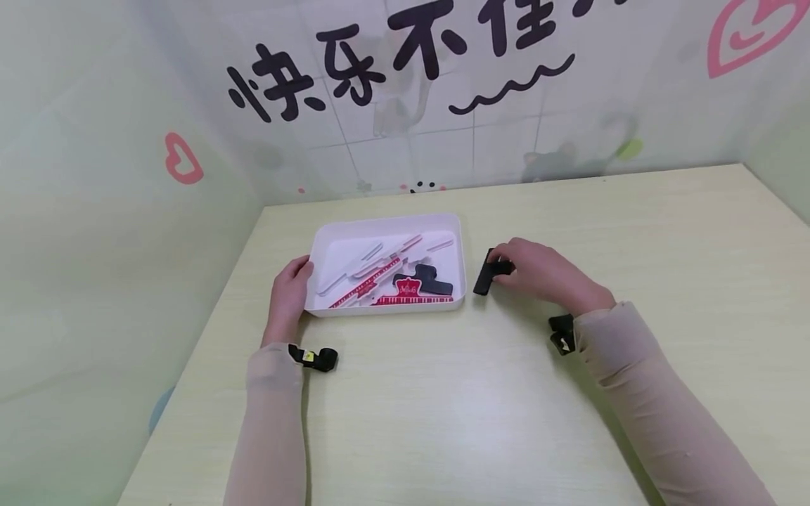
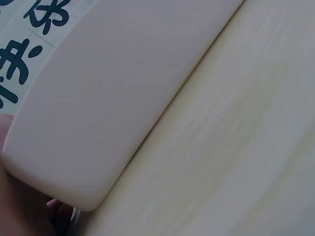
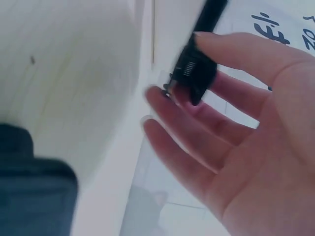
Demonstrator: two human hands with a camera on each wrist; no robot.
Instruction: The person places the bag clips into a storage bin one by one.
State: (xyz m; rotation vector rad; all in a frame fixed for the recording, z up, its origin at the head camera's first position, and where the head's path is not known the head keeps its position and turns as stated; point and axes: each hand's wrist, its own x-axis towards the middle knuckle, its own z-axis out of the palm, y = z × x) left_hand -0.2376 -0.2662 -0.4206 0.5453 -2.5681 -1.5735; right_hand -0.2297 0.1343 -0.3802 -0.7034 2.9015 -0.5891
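A white tray [image 1: 386,310] holds several slim clip-like strips [image 1: 363,289], white with red or pale markings, and a black clip [image 1: 436,284] of the wide bag-clip kind. My left hand [image 1: 289,295] grips the tray's left end; in the left wrist view the tray's outer wall [image 2: 108,93] covers most of the fingers. Just right of the tray, my right hand [image 1: 538,273] pinches another black clip [image 1: 484,277] by its grip part. In the right wrist view this clip [image 3: 197,69] sits between thumb and fingers, apart from the tray.
Pale wood-grain table [image 1: 430,400] lies under everything. Behind it stands a wall [image 1: 380,161] with printed characters and hearts, and another wall [image 1: 126,246] runs along the left. A black wrist camera [image 1: 319,359] sits at the left sleeve, another [image 1: 562,334] at the right.
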